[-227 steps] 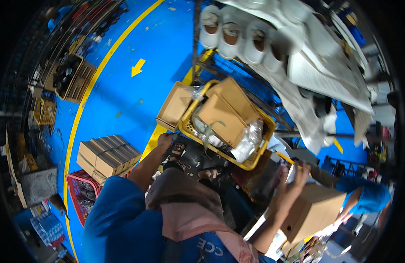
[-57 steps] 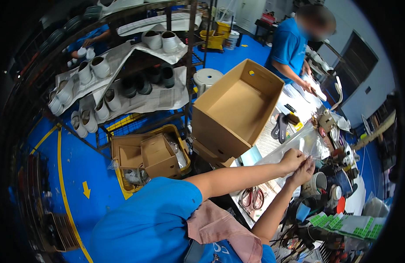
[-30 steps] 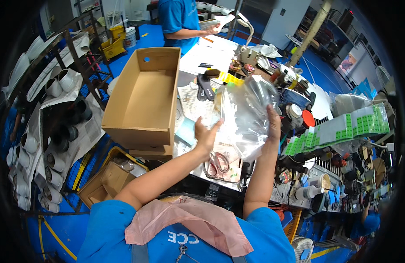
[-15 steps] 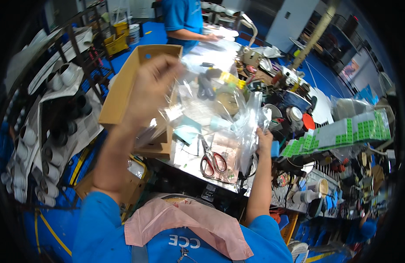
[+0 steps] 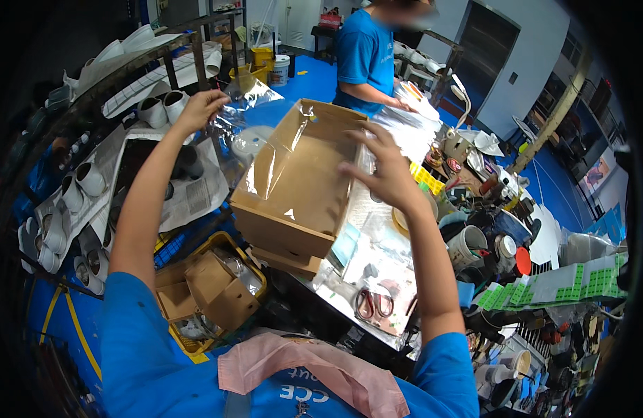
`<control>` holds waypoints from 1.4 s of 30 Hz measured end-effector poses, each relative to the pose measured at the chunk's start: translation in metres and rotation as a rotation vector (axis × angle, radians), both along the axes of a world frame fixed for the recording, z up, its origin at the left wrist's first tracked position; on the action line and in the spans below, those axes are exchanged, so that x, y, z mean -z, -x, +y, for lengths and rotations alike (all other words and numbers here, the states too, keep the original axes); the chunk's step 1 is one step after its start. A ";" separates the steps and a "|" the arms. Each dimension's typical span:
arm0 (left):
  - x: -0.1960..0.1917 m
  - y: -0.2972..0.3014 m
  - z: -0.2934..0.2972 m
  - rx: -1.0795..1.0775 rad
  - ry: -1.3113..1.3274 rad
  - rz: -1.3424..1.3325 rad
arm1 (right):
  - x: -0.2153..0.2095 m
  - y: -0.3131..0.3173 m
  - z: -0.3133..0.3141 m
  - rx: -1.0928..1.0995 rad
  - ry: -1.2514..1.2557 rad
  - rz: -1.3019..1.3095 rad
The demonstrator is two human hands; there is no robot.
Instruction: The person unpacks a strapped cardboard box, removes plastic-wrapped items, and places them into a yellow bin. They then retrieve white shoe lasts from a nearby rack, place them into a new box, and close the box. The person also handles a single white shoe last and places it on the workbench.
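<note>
Over the near end of the cluttered bench (image 5: 377,279), the person is stretching a large clear plastic bag (image 5: 266,150) above an open brown cardboard box (image 5: 300,181). The left hand (image 5: 199,108) is raised out past the box's left rim, its fingers pinched closed on the bag's far corner. The right hand (image 5: 381,171) is hovering at the box's right wall with fingers spread wide; it is touching the film there, though whether it is gripping it I cannot tell. The bag is draping across the box's open top and down its near left edge. The box is sitting at the bench's left edge, overhanging a yellow crate (image 5: 217,289) of cardboard pieces on the floor. Red-handled scissors (image 5: 374,304) are lying just beside the box's near corner. Room is tight on the right, among tubs and cups; left of the box, a rack of white shoe lasts (image 5: 78,188) is standing close. Another person in a blue shirt (image 5: 367,59) is working at the bench's far end.
</note>
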State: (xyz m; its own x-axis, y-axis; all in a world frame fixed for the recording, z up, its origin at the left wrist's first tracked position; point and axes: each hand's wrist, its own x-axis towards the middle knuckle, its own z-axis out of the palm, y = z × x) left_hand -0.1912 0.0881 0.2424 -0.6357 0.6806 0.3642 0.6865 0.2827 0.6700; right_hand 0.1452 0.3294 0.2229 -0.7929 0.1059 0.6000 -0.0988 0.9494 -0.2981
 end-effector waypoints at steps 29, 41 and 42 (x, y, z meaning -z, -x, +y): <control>0.015 -0.173 0.004 -0.162 0.170 0.162 | 0.003 0.200 0.034 -0.179 -0.491 -0.210; 0.021 -0.192 0.013 -0.206 0.206 0.137 | 0.004 0.212 0.028 -0.345 -0.358 -0.285; 0.020 -0.194 0.014 -0.186 0.209 0.112 | 0.002 0.212 0.026 -0.375 -0.299 -0.308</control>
State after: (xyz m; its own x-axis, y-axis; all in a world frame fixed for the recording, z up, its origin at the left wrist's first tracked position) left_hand 0.0033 0.1019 0.2220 -0.7201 0.6241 0.3032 0.6765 0.5343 0.5068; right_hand -0.0670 0.3554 0.2208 -0.8865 -0.3557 0.2960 -0.3967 0.9135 -0.0902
